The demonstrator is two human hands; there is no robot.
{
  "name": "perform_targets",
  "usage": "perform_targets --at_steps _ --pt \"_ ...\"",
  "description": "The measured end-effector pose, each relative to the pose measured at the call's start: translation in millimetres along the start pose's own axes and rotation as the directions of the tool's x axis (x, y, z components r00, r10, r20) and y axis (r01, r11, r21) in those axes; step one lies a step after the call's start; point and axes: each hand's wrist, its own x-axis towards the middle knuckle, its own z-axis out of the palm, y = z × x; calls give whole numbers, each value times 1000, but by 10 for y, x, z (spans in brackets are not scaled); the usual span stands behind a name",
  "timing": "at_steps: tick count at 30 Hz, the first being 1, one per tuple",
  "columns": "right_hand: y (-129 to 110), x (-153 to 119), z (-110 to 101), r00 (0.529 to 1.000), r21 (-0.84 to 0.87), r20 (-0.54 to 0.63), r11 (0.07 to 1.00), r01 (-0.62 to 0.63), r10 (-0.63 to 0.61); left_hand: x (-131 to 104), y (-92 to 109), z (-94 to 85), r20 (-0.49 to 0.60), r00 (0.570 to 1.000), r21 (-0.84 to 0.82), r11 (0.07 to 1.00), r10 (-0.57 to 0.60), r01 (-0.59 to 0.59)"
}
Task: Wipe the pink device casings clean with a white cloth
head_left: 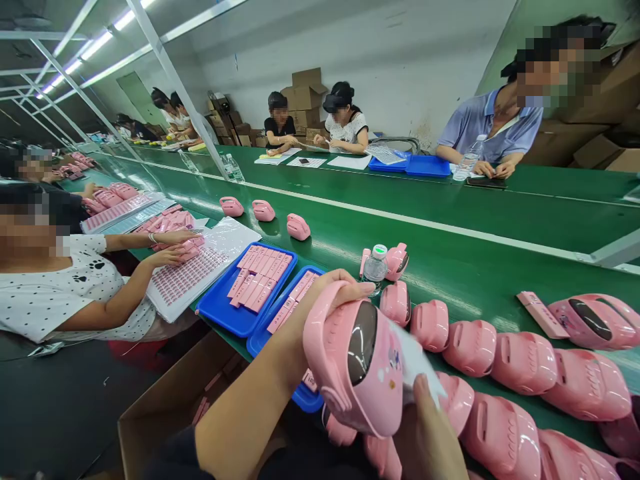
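Observation:
A glossy pink plastic housing (pixel 320 347) with a loop handle, a dark oval window and a printed decal is held up in front of me. My left hand (pixel 345 283) reaches over its top and grips it near the handle. Low on its right side, my right hand (pixel 430 420) has its thumb against a thin white piece (pixel 417 357), film or cloth, lying along the decal side. The other fingers of that hand are hidden behind the housing. Similar pink housings (pixel 525 360) stand in rows to the right on the green table.
Two blue trays (pixel 240 327) with flat pink parts lie at left, above an open cardboard box (pixel 165 400). A water bottle (pixel 375 267) stands behind the housing. A co-worker (pixel 100 280) handles pink parts beside sticker sheets (pixel 193 273). Other people sit across the table (pixel 320 187).

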Motion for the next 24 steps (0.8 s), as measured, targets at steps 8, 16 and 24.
perform_targets --at_steps 8,16,24 --pt "-431 516 -3 701 922 12 264 -285 713 229 -148 89 2 996 17 996 88 -88" --pt "-527 581 -26 641 957 196 -1 -291 742 -151 -648 -121 191 848 -82 869 494 -488" --pt "-599 656 55 740 905 242 129 -406 628 -261 -633 82 -193 640 388 657 744 -647"
